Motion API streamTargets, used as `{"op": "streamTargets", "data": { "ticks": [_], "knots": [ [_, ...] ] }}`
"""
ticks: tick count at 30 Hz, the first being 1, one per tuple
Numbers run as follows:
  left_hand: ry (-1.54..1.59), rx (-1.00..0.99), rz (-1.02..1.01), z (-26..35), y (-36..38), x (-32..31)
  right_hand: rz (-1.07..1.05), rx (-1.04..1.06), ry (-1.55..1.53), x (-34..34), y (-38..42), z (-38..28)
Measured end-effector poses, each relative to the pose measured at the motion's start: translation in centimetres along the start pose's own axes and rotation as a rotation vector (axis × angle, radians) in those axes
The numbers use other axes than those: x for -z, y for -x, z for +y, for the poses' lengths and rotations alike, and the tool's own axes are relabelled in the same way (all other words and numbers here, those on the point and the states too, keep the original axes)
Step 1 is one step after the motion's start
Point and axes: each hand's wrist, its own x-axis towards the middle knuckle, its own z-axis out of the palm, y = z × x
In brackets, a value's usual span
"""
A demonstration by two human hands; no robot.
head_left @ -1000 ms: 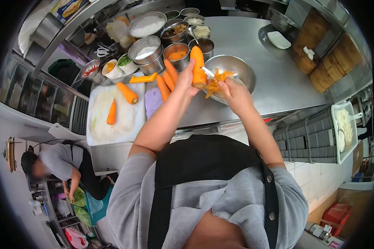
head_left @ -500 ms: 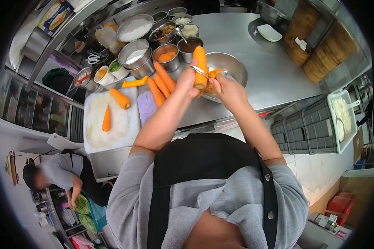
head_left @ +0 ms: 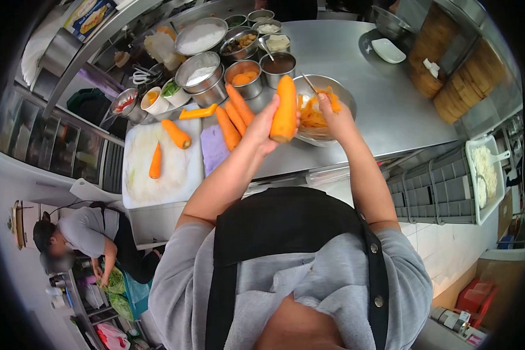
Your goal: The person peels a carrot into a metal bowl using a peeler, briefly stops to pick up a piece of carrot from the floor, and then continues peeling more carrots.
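My left hand (head_left: 264, 128) is wrapped round a large peeled carrot (head_left: 284, 111), held upright beside a metal bowl (head_left: 345, 96). My right hand (head_left: 336, 119) grips a peeler (head_left: 309, 84) over the bowl's right part, with orange peel strips hanging at its fingers. More orange strips (head_left: 312, 118) lie in the bowl. Left of my left hand, several carrots (head_left: 228, 129) rest beside a purple cloth (head_left: 214, 149). Two more carrots (head_left: 176, 134) lie on a white cutting board (head_left: 163, 189). Above the board is a yellow-orange peeler-like tool (head_left: 198, 112).
Metal containers of ingredients (head_left: 201, 35) crowd the back left of the steel table (head_left: 385, 125). Wooden boards (head_left: 466, 81) stand at the right, above a gray crate (head_left: 431, 195) and a white tray (head_left: 499, 192). Another person (head_left: 90, 233) bends over greens at lower left.
My right hand has moved away from the carrot, to the right over the bowl, with the peeler. The carrot is still in my left hand. The view has shifted slightly.
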Motion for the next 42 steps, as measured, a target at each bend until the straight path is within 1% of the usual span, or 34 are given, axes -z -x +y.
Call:
{"op": "streamTargets", "data": {
  "ticks": [2, 3, 5, 8, 9, 11, 14, 17, 20, 21, 23, 24, 26, 28, 31, 35, 38, 42],
  "knots": [
    [0.136, 0.037, 0.062, 1.1, -0.8, 0.2, -0.184, -0.122, -0.23, -0.4, -0.7, 0.9],
    [0.148, 0.037, 0.136, 1.3, -1.6, 0.4, -0.154, -0.07, -0.23, -0.5, -0.3, 0.6],
    [0.149, 0.012, 0.211, 2.0, -2.7, 0.1, -0.094, 0.033, -0.224, -0.9, 1.5, -0.6],
    [0.086, -0.037, 0.308, 2.6, -4.0, -0.7, -0.019, 0.307, 0.057, -1.0, 3.4, -1.4],
    [0.053, -0.055, 0.338, 2.6, -4.2, -1.0, -0.027, 0.312, 0.154, -0.7, 4.3, -2.0],
    [0.048, -0.085, 0.314, 2.6, -4.7, -1.0, -0.038, 0.316, 0.345, 0.2, 5.8, -3.6],
    [0.026, -0.101, 0.284, 2.4, -4.8, -1.3, -0.028, 0.302, 0.484, 0.7, 6.6, -4.6],
    [0.013, -0.119, 0.268, 2.1, -5.0, -1.5, 0.015, 0.306, 0.519, 0.6, 6.7, -4.0],
    [-0.008, -0.141, 0.239, 1.1, -5.2, -1.3, 0.0, 0.243, 0.549, 0.5, 6.1, -3.3],
    [-0.019, -0.147, 0.226, 0.6, -5.0, -1.5, -0.009, 0.227, 0.508, 0.7, 5.8, -3.5],
    [-0.041, -0.1, 0.153, -0.3, -4.3, -1.9, -0.026, 0.195, 0.424, 1.2, 5.0, -3.9],
    [-0.055, -0.075, 0.114, -0.7, -3.9, -2.1, -0.015, 0.212, 0.417, 1.1, 4.7, -3.7],
    [-0.109, -0.098, 0.065, -0.7, -3.2, -2.0, 0.007, 0.244, 0.403, 0.8, 4.3, -3.0],
    [-0.189, -0.138, 0.041, -0.3, -2.0, -2.2, 0.001, 0.202, 0.41, 0.8, 3.9, -3.6],
    [-0.18, 0.034, 0.079, -0.9, 0.0, -2.5, -0.024, 0.143, 0.381, 1.0, 2.7, -3.5],
    [-0.219, 0.017, 0.026, -1.1, 1.7, -2.2, -0.031, 0.113, 0.315, 1.1, 2.2, -4.0],
    [-0.248, -0.013, 0.009, -1.3, 2.6, -1.4, -0.052, 0.137, 0.331, 0.6, 1.9, -3.6],
    [-0.384, -0.083, 0.012, -1.8, 4.0, -0.7, -0.102, 0.069, 0.388, -0.2, 1.0, -2.9]
  ]
}}
